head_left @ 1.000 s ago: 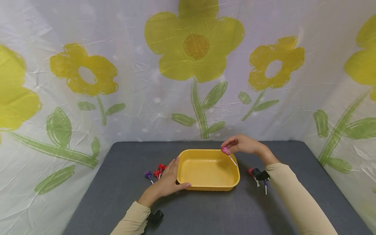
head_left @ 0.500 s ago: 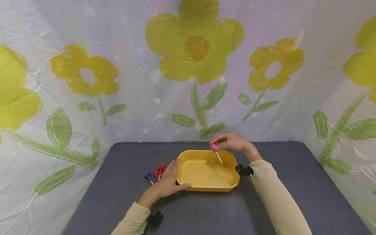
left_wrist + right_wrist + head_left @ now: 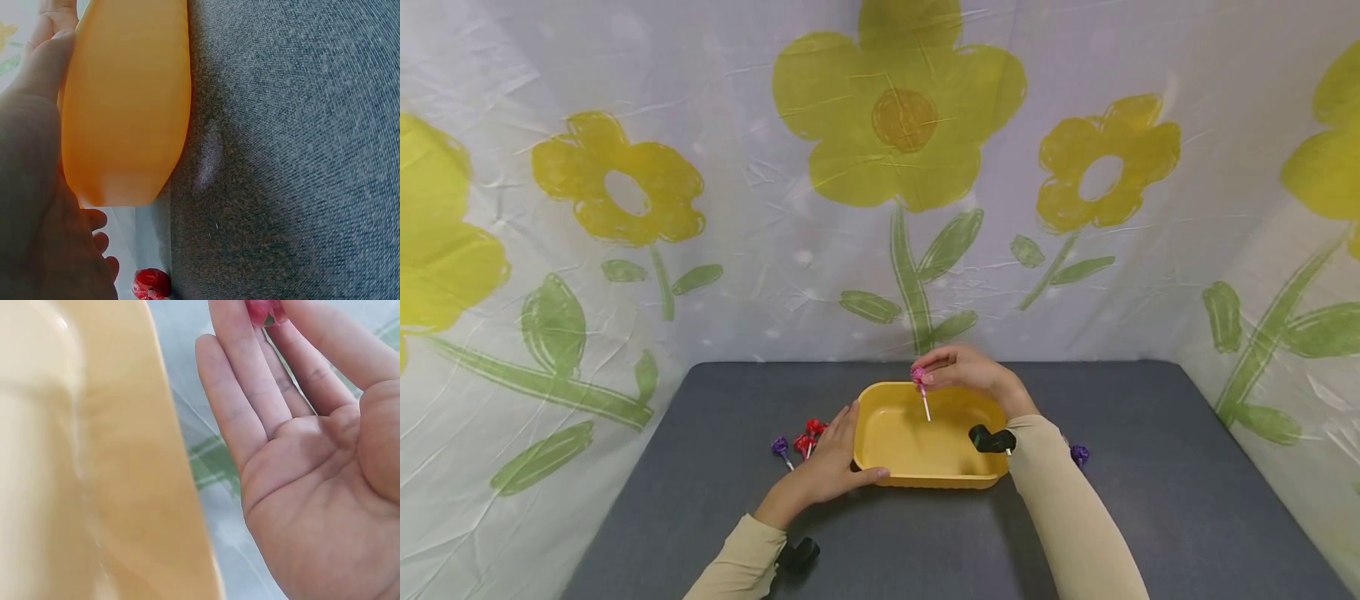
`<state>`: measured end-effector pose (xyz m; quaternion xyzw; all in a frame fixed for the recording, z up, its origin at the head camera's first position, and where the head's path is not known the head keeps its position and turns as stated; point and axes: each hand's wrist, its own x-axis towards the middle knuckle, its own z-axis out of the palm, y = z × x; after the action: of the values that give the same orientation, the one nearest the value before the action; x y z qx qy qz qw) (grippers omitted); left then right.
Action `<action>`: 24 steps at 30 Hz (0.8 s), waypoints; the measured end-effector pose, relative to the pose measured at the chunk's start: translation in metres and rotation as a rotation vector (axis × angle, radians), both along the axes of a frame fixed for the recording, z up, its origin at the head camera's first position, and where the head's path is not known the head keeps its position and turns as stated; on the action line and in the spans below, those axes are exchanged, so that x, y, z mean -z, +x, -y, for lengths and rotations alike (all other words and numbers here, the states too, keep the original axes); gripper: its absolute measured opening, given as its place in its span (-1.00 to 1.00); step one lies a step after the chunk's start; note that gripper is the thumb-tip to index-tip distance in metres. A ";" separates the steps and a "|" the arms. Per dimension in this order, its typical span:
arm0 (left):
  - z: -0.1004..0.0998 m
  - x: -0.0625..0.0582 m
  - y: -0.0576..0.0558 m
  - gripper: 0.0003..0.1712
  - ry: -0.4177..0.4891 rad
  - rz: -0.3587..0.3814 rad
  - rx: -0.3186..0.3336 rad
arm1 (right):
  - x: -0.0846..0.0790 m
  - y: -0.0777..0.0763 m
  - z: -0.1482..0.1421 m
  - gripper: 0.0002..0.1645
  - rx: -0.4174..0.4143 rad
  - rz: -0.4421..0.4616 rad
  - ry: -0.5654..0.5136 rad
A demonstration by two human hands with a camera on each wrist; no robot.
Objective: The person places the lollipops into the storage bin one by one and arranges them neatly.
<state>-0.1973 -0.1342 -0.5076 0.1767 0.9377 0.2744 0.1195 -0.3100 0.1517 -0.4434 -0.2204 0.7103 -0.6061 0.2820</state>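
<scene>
A yellow tub (image 3: 917, 482) stands on the dark grey table. My left hand (image 3: 829, 462) holds its near left corner, the thumb along the front rim and the fingers down the left side. Over the tub's far half, my right hand (image 3: 970, 371) pinches a pink-wrapped lollipop (image 3: 919, 377) by its head, with the white stick hanging down over the tub. In the right wrist view, the lollipop's wrapper (image 3: 265, 311) shows between thumb and fingertips at the top edge; the remaining fingers are extended.
Left of the tub lie a purple lollipop (image 3: 781, 448) and red lollipops (image 3: 805, 445), partly behind the left hand. Another purple lollipop (image 3: 1079, 455) shows right of the right sleeve, which hides the table there. A flower-printed cloth (image 3: 760, 275) hangs behind the table.
My right hand has carried the pink lollipop leftward from the tub's far right corner to above its middle. My left hand and the tub have stayed put.
</scene>
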 end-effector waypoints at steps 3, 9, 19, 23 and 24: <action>0.001 0.000 0.000 0.44 0.011 -0.003 0.009 | 0.006 -0.001 0.005 -0.51 -0.012 0.005 -0.032; 0.001 0.000 0.000 0.44 0.005 -0.008 0.013 | 0.016 -0.003 0.014 -0.60 -0.026 0.030 -0.068; 0.000 0.000 0.000 0.46 -0.003 -0.006 0.012 | 0.028 0.000 0.026 -0.61 -0.032 0.029 -0.059; 0.001 0.002 0.000 0.46 -0.001 -0.012 0.013 | 0.031 0.002 0.029 -0.61 -0.020 0.040 -0.065; 0.001 0.002 0.000 0.46 0.000 -0.012 0.014 | 0.032 0.003 0.030 -0.62 -0.018 0.044 -0.065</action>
<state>-0.1974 -0.1349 -0.5094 0.1847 0.9372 0.2724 0.1157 -0.3071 0.1213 -0.4750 -0.2225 0.6818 -0.6310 0.2958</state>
